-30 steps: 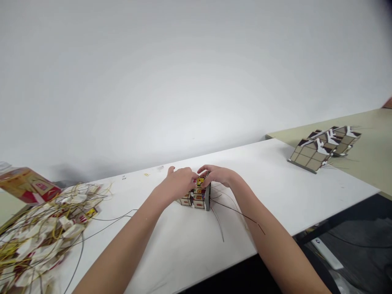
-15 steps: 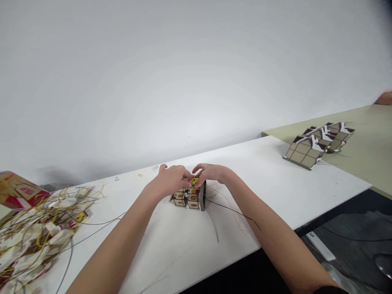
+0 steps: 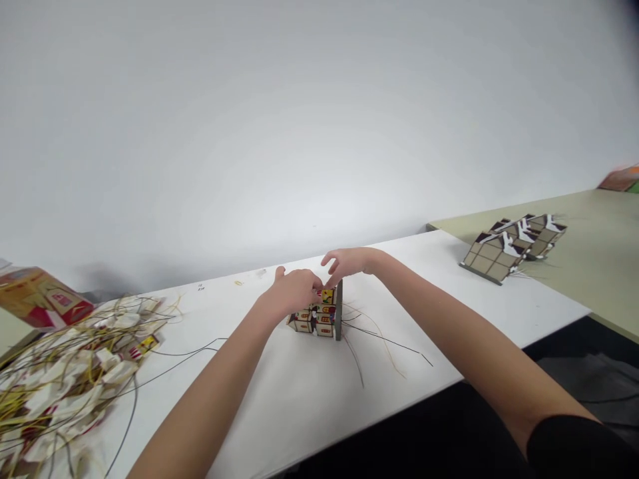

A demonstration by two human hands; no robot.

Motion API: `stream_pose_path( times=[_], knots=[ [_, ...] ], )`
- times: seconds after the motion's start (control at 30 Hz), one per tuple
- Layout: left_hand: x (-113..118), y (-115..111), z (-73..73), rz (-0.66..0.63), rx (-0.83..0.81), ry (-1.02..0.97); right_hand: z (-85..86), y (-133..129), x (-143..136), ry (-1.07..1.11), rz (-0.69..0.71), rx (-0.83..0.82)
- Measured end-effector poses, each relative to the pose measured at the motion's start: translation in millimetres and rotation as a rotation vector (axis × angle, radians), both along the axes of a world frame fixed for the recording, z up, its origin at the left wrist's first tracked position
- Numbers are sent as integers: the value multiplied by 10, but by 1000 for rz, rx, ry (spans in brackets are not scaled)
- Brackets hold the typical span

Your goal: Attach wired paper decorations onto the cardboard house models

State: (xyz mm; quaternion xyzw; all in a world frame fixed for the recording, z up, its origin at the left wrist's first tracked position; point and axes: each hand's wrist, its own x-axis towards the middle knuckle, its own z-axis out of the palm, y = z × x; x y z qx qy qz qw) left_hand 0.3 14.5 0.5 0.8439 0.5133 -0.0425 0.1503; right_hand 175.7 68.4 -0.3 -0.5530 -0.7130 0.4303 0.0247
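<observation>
A small model house [image 3: 326, 326] with printed windows and doors lies on its side on the white table, its grey base facing right. My left hand [image 3: 298, 291] grips its upper left part, fingers curled over it and partly hidden. Beside those fingers shows a yellow printed panel [image 3: 327, 297]. My right hand [image 3: 349, 261] hovers just above the house's upper right edge, fingers bent and apart, nothing visible in them. Whether a fingertip touches the panel I cannot tell. Thin wires [image 3: 384, 339] trail from the base to the right.
On the left lies a tangled heap of white printed pieces with wires [image 3: 64, 372], with a red and yellow box [image 3: 44, 296] behind it. Several similar model houses [image 3: 492, 256] stand at the right, where the white table [image 3: 419, 266] meets a greenish table [image 3: 594, 239].
My right hand has risen off the yellow panel and its fingers have parted. My left hand stays on the house. The whole view has shifted slightly.
</observation>
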Motion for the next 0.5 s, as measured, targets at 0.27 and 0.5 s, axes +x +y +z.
stream_pose_path(
  times=[0.27, 0.5],
  knots=[
    [-239, -33, 130, -14, -44, 71, -388, -345, 512, 389, -216, 99],
    [-231, 51, -55, -76, -62, 148, -894, -654, 448, 685, -87, 148]
  ],
)
